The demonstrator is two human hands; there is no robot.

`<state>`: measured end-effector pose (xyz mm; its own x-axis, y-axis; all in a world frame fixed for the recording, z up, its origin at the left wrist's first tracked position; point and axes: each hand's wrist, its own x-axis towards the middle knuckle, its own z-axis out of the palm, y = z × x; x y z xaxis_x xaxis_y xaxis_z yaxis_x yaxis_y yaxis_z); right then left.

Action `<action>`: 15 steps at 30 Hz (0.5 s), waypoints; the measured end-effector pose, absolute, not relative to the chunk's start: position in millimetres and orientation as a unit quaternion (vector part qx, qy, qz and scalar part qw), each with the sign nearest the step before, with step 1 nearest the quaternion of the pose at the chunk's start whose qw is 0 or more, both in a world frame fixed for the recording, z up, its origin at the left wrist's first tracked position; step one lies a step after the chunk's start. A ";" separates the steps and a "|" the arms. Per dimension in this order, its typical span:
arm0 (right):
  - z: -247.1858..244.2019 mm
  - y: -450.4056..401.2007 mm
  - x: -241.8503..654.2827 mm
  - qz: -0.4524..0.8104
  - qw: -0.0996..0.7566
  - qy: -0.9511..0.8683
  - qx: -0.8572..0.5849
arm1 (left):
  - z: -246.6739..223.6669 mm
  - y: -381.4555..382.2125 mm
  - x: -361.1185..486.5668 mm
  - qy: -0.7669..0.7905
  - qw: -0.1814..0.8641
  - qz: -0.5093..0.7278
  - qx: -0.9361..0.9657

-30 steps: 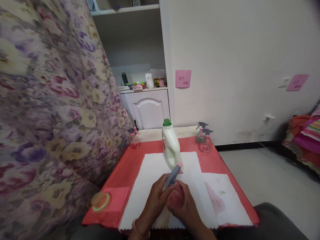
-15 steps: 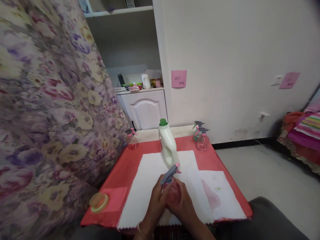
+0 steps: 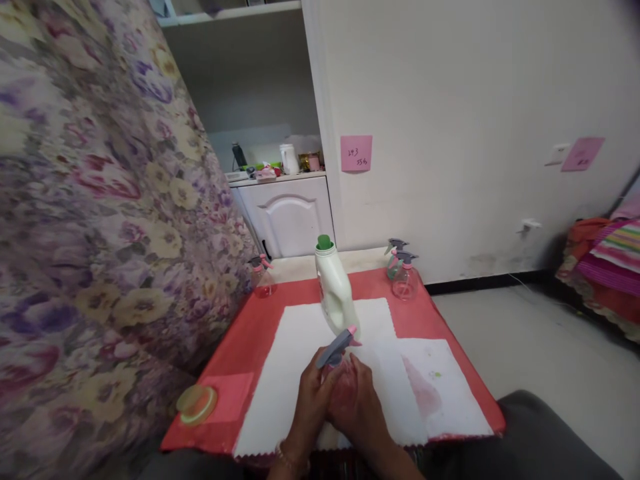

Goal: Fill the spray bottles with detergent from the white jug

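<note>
A clear pinkish spray bottle [image 3: 342,390] with a grey and pink trigger head is held between both hands above the white cloth [image 3: 280,373]. My left hand [image 3: 313,393] wraps round its left side, the thumb near the neck. On the other side my right hand [image 3: 364,407] is closed round the bottle. Just beyond them stands a pale green jug [image 3: 333,283] with a green piece in its mouth. The bottle's lower part is hidden by the hands.
Another spray bottle [image 3: 262,280] stands at the back left, and two more [image 3: 404,283] at the back right. A round yellowish container [image 3: 197,404] lies front left. A stained white cloth [image 3: 450,387] covers the right side of the red table [image 3: 265,327].
The view has shifted slightly. Both hands still hold the spray bottle, whose trigger head has moved a little to the left.
</note>
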<state>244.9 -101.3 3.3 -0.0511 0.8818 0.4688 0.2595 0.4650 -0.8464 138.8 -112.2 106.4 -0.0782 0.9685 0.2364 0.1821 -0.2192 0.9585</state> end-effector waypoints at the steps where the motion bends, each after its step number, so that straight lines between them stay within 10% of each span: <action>1: 3.4 -102.1 244.8 0.289 0.534 -0.667 -0.432 | 105.7 -111.8 137.4 0.506 0.368 0.531 0.571; 15: 18.2 -99.3 249.2 0.318 0.588 -0.652 -0.358 | 120.8 -109.5 139.2 0.517 0.359 0.527 0.571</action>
